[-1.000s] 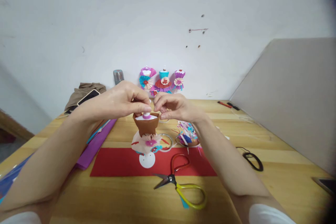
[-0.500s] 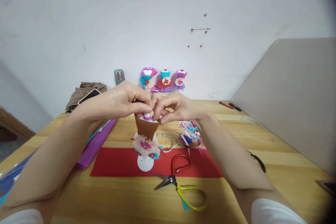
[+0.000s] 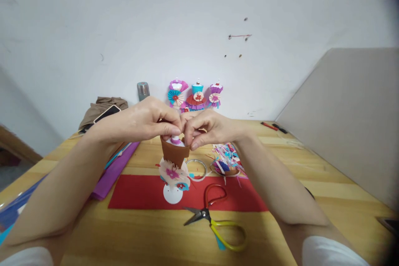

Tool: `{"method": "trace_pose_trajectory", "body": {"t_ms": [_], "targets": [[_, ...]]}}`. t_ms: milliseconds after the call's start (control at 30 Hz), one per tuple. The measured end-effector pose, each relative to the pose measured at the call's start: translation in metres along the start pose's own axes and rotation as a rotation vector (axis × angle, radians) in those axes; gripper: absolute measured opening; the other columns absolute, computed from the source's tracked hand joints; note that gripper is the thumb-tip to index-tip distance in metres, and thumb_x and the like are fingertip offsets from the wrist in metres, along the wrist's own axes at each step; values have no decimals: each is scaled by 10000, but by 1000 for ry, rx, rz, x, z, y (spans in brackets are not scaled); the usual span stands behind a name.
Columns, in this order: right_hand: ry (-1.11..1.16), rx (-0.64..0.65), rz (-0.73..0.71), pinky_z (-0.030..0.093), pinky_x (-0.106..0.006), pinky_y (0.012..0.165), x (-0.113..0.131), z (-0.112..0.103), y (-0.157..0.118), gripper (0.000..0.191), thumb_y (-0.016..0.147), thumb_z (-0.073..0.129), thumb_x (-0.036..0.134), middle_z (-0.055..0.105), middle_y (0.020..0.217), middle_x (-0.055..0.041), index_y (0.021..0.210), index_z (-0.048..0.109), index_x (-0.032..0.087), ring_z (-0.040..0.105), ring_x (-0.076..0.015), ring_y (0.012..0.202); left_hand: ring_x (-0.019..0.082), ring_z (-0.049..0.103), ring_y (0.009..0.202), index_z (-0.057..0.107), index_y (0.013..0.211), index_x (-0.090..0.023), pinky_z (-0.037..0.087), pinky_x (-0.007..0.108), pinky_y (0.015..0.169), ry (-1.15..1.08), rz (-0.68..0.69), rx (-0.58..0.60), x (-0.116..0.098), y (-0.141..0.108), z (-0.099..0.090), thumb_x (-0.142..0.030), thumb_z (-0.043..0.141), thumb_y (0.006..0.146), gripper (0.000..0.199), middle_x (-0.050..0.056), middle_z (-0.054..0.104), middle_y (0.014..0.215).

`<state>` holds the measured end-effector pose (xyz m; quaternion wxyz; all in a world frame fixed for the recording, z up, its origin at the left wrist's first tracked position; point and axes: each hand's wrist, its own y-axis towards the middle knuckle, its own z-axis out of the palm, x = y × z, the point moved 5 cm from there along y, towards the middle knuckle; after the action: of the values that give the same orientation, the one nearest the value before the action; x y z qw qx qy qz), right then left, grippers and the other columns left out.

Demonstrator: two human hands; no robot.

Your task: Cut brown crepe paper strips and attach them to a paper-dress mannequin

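Observation:
A small dress-form figure (image 3: 175,141) with a white and purple neck stands on a round white base (image 3: 173,194). Brown paper (image 3: 174,153) wraps its upper body, and a pale paper flower (image 3: 172,172) with a pink centre sits below. At the figure's top left, my left hand (image 3: 157,122) is closed, thumb and fingers pinched near the neck and the paper's rim. My right hand (image 3: 207,129) is curled with its fingertips on the right part of the brown paper's top edge. The hands meet above the figure, and the fingers hide part of the rim.
Scissors (image 3: 204,213) lie in front, partly over a red paper strip (image 3: 137,193). Behind are a tape roll (image 3: 197,169) and a heap of paper scraps (image 3: 227,156). Three decorated figures (image 3: 197,95) stand by the wall. Purple paper (image 3: 114,174) lies left; a red pen (image 3: 269,126) lies right.
My right fingers have shifted slightly on the brown paper's edge, which now sticks out a little at the right. The camera view has moved slightly.

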<state>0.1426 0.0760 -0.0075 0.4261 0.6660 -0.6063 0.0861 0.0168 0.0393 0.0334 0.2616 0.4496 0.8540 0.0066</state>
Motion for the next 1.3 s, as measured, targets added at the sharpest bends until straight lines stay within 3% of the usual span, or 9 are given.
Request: {"method": "trace_pose_trajectory", "body": {"t_ms": [100, 267, 500, 600, 800, 900, 1033, 1300], "targets": [[-17, 11, 2, 419, -235, 644, 1, 0, 0, 247, 869, 678, 367, 551, 819, -17, 815, 693, 126, 512, -94, 733, 74, 513, 542, 644, 639, -144, 366, 173, 504, 5, -14, -4, 1, -1, -1, -175, 539, 820, 211, -15, 598, 579], [-190, -83, 19, 356, -230, 593, 10, 4, 0, 211, 803, 752, 342, 423, 685, 50, 783, 679, 145, 396, -76, 616, 75, 504, 540, 666, 663, -143, 361, 174, 504, 8, -45, -16, 2, -3, -1, -178, 546, 807, 190, -16, 601, 578], [-291, -140, 38, 390, -239, 627, 22, 11, -1, 106, 829, 688, 155, 521, 721, 20, 737, 637, 146, 475, -93, 670, 70, 512, 528, 665, 653, -148, 373, 173, 520, -12, -56, 2, 0, -1, -2, -153, 550, 785, 175, -26, 600, 562], [-328, -167, 38, 386, -245, 615, 25, 13, -2, 90, 836, 674, 175, 526, 721, 14, 758, 642, 146, 463, -97, 654, 72, 523, 534, 675, 667, -151, 380, 174, 522, -19, -65, -5, 2, -2, -2, -166, 552, 789, 175, -24, 612, 578], [-539, -349, 100, 363, -257, 636, 32, 24, -3, 116, 791, 724, 159, 527, 699, 19, 733, 623, 157, 448, -107, 668, 81, 553, 567, 687, 685, -151, 388, 175, 532, -6, -77, -27, 5, -4, -2, -184, 551, 799, 181, -14, 645, 616], [-524, -413, 126, 362, -254, 628, 34, 26, -4, 139, 806, 687, 137, 519, 688, 20, 693, 609, 159, 453, -103, 657, 76, 543, 559, 696, 701, -149, 383, 173, 531, -2, -76, -26, 3, -4, -2, -176, 548, 795, 177, -20, 643, 611], [-499, -429, 141, 361, -245, 607, 36, 27, -5, 144, 812, 671, 156, 499, 676, 25, 685, 603, 163, 453, -101, 643, 75, 535, 548, 698, 707, -148, 377, 175, 531, 0, -74, -15, 1, -4, -2, -175, 549, 798, 176, -23, 638, 600], [-737, -492, 134, 377, -266, 603, 46, 45, -1, 135, 843, 580, 125, 506, 725, -5, 715, 572, 164, 487, -129, 680, 80, 543, 567, 688, 700, -142, 383, 175, 537, -1, -72, -19, 4, -4, -1, -199, 553, 817, 187, -18, 637, 605]]}}
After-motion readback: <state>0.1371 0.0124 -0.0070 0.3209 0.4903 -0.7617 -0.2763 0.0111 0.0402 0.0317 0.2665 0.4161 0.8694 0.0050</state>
